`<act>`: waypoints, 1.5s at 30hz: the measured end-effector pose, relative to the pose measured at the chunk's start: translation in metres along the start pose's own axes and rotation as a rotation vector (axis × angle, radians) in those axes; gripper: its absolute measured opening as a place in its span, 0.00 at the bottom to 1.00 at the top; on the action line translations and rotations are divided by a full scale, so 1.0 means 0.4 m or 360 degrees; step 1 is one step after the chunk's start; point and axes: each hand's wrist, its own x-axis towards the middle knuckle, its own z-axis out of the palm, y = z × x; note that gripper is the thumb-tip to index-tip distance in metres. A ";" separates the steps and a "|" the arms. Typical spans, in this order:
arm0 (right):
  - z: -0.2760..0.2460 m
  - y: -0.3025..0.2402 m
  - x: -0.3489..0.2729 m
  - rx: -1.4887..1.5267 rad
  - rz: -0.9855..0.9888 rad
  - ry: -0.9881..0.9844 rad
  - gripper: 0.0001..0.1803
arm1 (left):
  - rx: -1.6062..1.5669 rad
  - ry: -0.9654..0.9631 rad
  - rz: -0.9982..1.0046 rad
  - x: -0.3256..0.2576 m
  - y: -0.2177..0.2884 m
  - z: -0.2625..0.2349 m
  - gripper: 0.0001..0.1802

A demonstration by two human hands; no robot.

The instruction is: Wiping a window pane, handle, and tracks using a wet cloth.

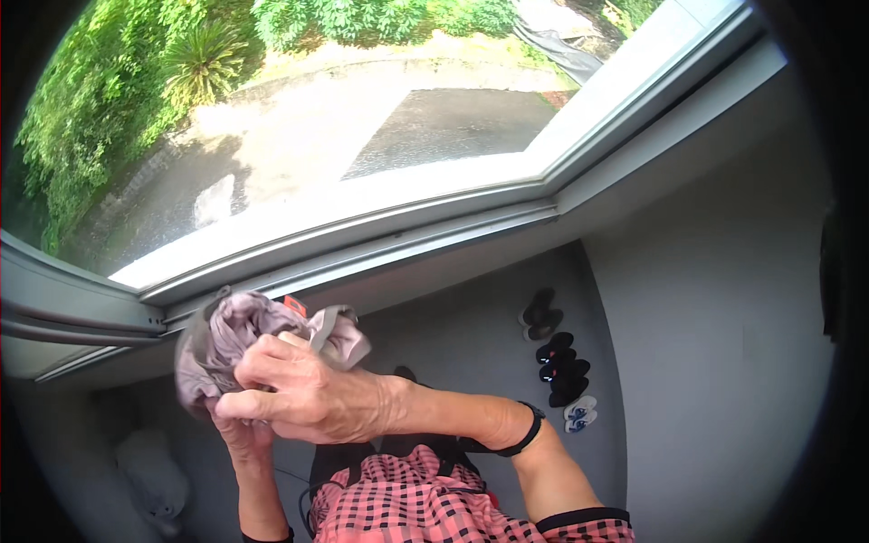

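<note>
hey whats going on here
A person is holding a bunched, greyish-pink cloth in front of a window. The right hand grips it with bent fingers. The left hand is up against the cloth too, but partly hidden, so its grip is unclear. Off to the right, shoes stand in a row on the floor.

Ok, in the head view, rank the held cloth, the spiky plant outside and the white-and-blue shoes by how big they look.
Largest to smallest as they appear:
1. cloth, partly covered and close to the camera
2. spiky plant
3. white-and-blue shoes

Real sizes may rank differently.
</note>
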 end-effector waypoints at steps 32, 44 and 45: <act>-0.700 0.225 -0.298 -0.1907 0.2089 -0.0519 0.19 | 0.0900 -0.0750 -0.0373 0.121 -0.531 0.483 0.12; -0.405 0.159 -0.042 -0.1869 0.1411 -0.1136 0.14 | 0.0825 -0.0568 -0.0288 -0.020 -0.193 0.400 0.18; -0.366 0.153 -0.021 -0.1820 0.1339 -0.1167 0.14 | 0.0734 -0.0481 -0.0320 -0.032 -0.166 0.376 0.19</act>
